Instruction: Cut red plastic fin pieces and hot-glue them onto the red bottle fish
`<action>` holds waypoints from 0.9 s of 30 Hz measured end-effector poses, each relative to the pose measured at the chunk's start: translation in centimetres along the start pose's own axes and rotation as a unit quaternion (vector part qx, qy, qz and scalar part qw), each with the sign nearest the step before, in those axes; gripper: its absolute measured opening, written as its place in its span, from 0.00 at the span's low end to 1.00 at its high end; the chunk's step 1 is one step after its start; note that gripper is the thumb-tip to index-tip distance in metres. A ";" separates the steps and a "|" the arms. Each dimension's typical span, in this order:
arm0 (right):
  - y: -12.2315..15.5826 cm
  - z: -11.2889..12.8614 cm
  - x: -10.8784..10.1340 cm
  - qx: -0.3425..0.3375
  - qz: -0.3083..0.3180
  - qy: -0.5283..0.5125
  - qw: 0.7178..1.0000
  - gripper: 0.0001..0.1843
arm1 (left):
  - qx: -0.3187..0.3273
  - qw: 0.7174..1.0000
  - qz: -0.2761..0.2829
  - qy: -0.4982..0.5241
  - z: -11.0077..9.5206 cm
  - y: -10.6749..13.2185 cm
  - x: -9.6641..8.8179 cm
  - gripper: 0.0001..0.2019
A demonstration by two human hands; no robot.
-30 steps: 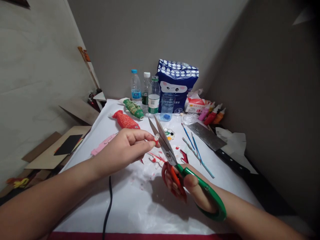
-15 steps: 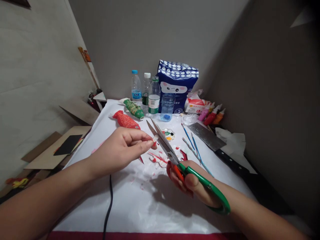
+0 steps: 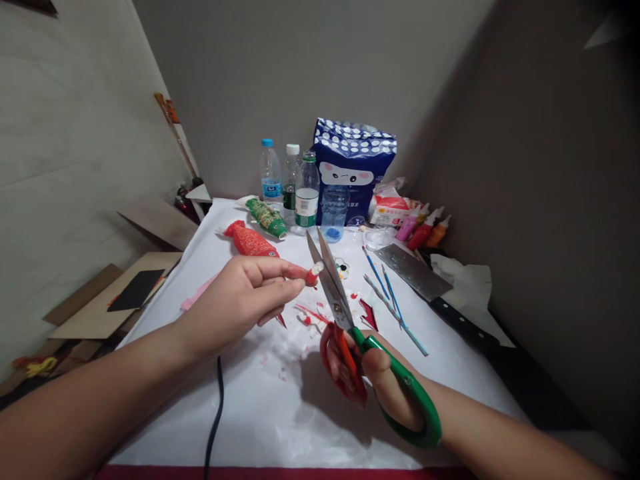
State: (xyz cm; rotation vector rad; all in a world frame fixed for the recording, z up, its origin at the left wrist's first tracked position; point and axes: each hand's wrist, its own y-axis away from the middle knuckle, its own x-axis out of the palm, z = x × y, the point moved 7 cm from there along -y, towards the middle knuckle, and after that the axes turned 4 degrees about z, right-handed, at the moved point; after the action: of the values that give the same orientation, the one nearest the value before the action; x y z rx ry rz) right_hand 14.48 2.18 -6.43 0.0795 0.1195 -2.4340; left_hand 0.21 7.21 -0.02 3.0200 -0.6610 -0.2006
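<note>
My left hand [image 3: 247,297] pinches a small red and white painted scrap [image 3: 313,273] between thumb and fingertips, above the white table cover [image 3: 280,413]. My right hand [image 3: 373,380] grips a pair of scissors [image 3: 350,320] with one green and one red handle loop. The blades point up and away, slightly apart, right beside the scrap. Red painted offcuts [image 3: 340,313] lie on the cover below the blades.
At the back stand three bottles [image 3: 290,187], a cut clear bottle [image 3: 334,213] and a blue dotted bag [image 3: 354,167]. Two painted fish bottles [image 3: 255,233] lie left. Paint tubes [image 3: 425,230], brushes [image 3: 393,293], a cleaver [image 3: 430,287] sit right. A black cable [image 3: 215,413] crosses the front.
The scissors swung from a flatter tilt to a more upright one and the blades stayed by the scrap. My left hand shifted slightly, still pinching the scrap.
</note>
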 end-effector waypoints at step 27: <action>0.4 1.4 0.0 -0.021 0.064 0.147 0.987 0.42 | 0.001 1.000 -0.011 -0.001 -1.1 0.9 0.3 0.11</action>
State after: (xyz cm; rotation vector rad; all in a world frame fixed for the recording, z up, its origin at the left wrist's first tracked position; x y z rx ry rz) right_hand 14.67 1.73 -5.03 0.4161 0.2881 -2.2770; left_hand 0.22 6.30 1.07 3.0308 -0.6290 -0.2039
